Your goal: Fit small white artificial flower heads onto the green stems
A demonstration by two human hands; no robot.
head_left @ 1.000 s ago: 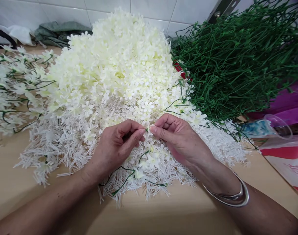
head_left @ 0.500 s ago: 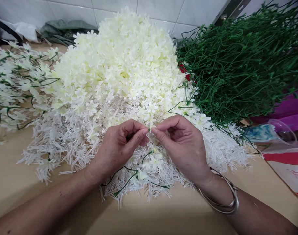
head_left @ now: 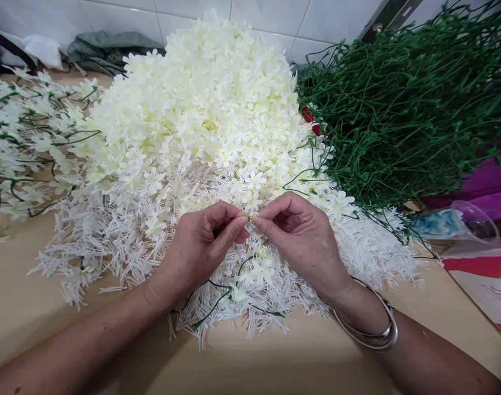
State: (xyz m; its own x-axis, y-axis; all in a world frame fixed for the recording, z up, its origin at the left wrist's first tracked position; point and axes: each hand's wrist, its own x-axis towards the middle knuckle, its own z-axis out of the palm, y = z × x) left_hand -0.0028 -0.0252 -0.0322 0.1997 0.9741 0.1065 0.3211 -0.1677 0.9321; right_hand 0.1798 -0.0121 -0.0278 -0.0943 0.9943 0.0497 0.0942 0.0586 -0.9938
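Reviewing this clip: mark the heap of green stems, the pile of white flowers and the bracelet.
Green stems (head_left: pixel 406 115): head view, middle of the heap.
White flowers (head_left: pixel 213 104): head view, middle of the pile.
Bracelet (head_left: pixel 392 330): head view, outer metal edge.

Compared with half a second ago, we see the right hand (head_left: pixel 305 241) shifted slightly left in front of the white flower pile (head_left: pixel 209 93), its fingers a touch closer to those of the left hand (head_left: pixel 204 241). A small green bit (head_left: pixel 250 217), at the left fingertips a second ago, now shows between both sets of fingers. We find the silver bracelet (head_left: pixel 391 332) short of the pile's right end, where a second ago it sits about level with it. Since then, we also look slightly further toward the pile's left side.
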